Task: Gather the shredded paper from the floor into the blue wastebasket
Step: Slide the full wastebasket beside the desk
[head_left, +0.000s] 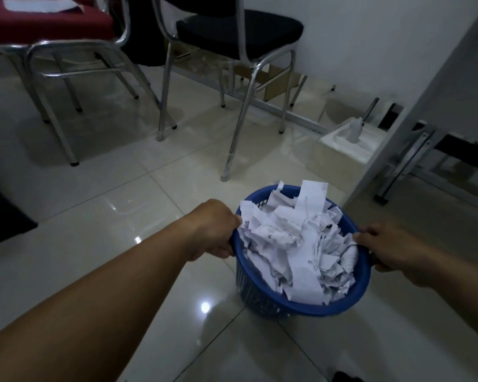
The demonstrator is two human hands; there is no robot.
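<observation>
Both hands grip the blue basket (301,304) by its rim, one on each side. The left hand (215,230) is curled tight over the left edge, fingers wrapped under the lip and hidden from view, the knuckles up. The right hand (389,248) is clenched on the right edge, fingers folded over the rim, with a dark bit of handle showing just under them. Whether the basket rests on the floor (108,216) or hangs just above it cannot be told.

The paper (293,244) fills the basket to the top: white torn strips and crumpled scraps heaped above the rim, with one tall strip standing up at the far edge. No scraps show on the tiles around the basket.

The floor is glossy pale tile. To the left of the basket and toward the camera it lies open, wide and bare. Beyond the basket, the front leg of the black chair (240,28) comes down near the far rim. The red chair (47,26) stands farther left, its legs well apart from the basket. To the right, a grey panel (425,106) slants down to the floor just beside the basket's far right edge, leaving a narrow gap there. A white block (351,142) sits on the floor behind, against the wall (384,37).
</observation>
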